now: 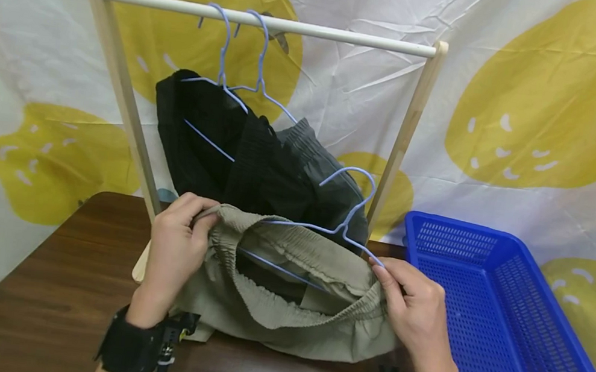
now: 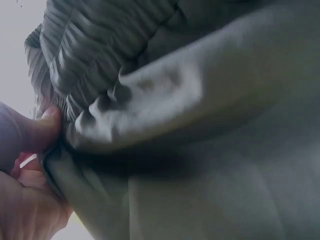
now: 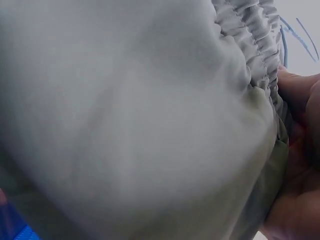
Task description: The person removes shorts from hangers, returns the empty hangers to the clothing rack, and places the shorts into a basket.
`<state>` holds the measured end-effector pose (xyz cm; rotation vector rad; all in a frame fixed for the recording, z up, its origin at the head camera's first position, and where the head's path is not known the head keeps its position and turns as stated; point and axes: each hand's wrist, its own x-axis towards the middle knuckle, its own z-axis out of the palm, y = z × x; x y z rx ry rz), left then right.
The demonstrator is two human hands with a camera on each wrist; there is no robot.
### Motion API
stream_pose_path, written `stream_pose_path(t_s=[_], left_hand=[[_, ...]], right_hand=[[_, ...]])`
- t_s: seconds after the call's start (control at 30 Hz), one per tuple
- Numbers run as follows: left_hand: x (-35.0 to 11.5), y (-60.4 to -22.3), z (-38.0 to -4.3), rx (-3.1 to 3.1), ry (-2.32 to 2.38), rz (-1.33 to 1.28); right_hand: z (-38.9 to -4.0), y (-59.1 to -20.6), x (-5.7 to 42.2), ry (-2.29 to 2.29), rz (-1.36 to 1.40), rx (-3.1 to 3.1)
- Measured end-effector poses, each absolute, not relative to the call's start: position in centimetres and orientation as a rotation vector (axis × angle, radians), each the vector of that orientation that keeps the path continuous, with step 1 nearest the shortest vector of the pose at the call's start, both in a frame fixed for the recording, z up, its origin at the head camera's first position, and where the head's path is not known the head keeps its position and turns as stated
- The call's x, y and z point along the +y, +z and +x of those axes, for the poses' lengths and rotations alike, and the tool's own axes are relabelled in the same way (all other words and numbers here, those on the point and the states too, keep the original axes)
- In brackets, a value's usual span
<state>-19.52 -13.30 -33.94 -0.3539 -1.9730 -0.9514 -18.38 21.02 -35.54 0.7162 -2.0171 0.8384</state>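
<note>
Khaki pants (image 1: 309, 339) with a gathered elastic waistband hang between the two hands, their waist opening facing up. My left hand (image 1: 177, 249) pinches the left end of the waistband, thumb against the cloth; the left wrist view shows that thumb (image 2: 47, 125) on the gathers. My right hand (image 1: 418, 308) pinches the right end of the waistband together with the right shoulder of a light-blue hanger (image 1: 345, 227). The hanger lies inside the waist, its hook free and pointing up. Its left end is hidden by cloth. Pants cloth (image 3: 140, 125) fills most of the right wrist view.
Behind the hands stands a rack with a white rod (image 1: 320, 29) and wooden legs. Black pants (image 1: 199, 139) and grey pants (image 1: 327, 165) hang from it on blue hangers. At right, a blue plastic basket (image 1: 472, 289) rests on the brown table (image 1: 59, 282).
</note>
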Motion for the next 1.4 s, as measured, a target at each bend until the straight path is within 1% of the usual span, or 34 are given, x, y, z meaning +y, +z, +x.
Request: stream_pose_path(t_s=[0.3, 0.63, 1.13, 1.4], left_hand=[[-13.4, -34.2, -19.8, -2.002, -1.018, -0.142], [-14.1, -34.5, -20.3, -2.004, -1.094, -0.043], [-15.4, -34.7, -20.7, -2.020, -1.137, -0.019], [-15.8, -35.0, -20.9, -2.019, -1.082, 0.005]], right_hand=[[-18.2, -35.3, 20.9, 0.923, 0.745, -2.020], [-18.4, -35.3, 20.6, 0.930, 0.796, -1.921], [-18.5, -35.1, 20.7, 0.985, 0.798, -1.848], [-18.4, -35.1, 20.8, 0.984, 0.788, -1.843]])
